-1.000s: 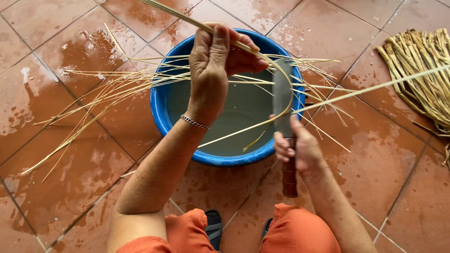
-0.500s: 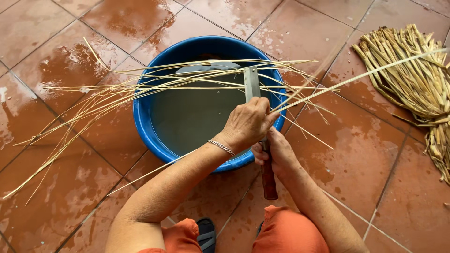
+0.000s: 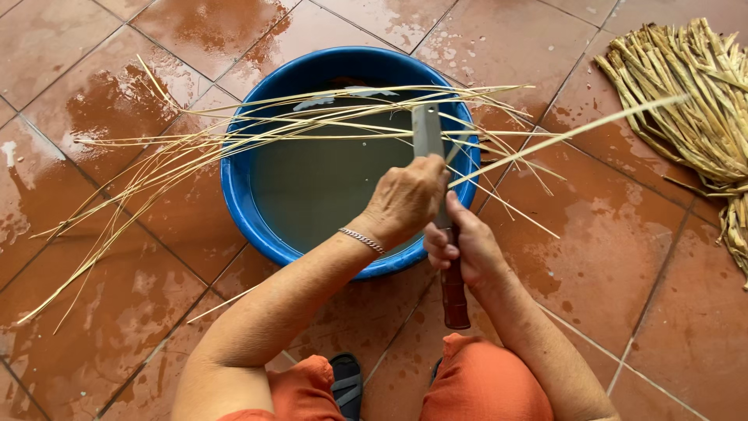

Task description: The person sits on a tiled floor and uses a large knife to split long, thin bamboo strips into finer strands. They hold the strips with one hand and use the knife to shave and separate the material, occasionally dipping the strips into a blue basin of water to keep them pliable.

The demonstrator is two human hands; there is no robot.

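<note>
My right hand (image 3: 466, 248) grips the brown wooden handle of a large knife (image 3: 428, 131), blade pointing away over a blue basin (image 3: 241, 210) of murky water. My left hand (image 3: 405, 199), a silver bracelet on its wrist, is closed on a long pale straw strip (image 3: 576, 132) right at the blade; the strip runs up to the right. Several thin split strips (image 3: 234, 132) lie across the basin rim and fan out over the tiles to the left.
A thick bundle of dried straw stalks (image 3: 693, 109) lies on the wet terracotta tiles (image 3: 623, 257) at the upper right. My knees in orange trousers (image 3: 483, 386) and a dark sandal (image 3: 347, 382) are at the bottom edge.
My left hand came down from above the basin's far side to the knife blade near my right hand. The view shifted, so the basin sits more to the left.
</note>
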